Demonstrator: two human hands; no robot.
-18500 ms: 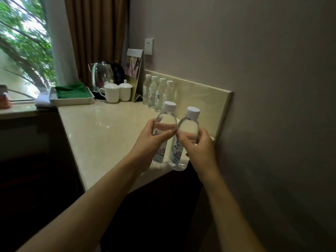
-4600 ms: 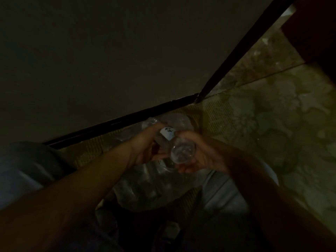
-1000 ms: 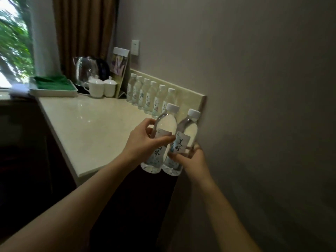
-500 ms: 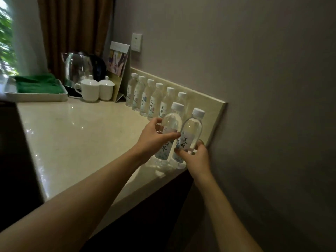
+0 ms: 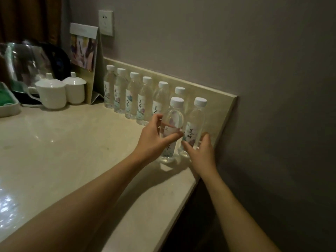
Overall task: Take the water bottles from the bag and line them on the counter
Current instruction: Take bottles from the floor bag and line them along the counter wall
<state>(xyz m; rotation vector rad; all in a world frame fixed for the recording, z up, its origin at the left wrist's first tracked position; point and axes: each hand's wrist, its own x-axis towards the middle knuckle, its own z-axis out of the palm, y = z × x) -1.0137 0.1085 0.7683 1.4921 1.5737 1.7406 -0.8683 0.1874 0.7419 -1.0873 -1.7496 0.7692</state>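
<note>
Several clear water bottles (image 5: 132, 95) with white caps stand in a row along the backsplash on the beige counter (image 5: 63, 151). My left hand (image 5: 154, 140) grips one more bottle (image 5: 172, 124), upright, its base on the counter in front of the row's near end. My right hand (image 5: 201, 153) holds another bottle (image 5: 195, 124) low on its body, standing at the counter's right end against the backsplash. The bag is out of sight.
A folded card stand (image 5: 85, 60) sits at the far end of the row, with two white lidded cups (image 5: 52, 91) and a kettle (image 5: 27, 62) left of it. A tray with green cloth (image 5: 7, 100) lies at the left edge. The counter ends just right of my right hand.
Both hands have moved the two bottles forward and down over the counter; they now stand on it near the row's end. The camera has come closer.
</note>
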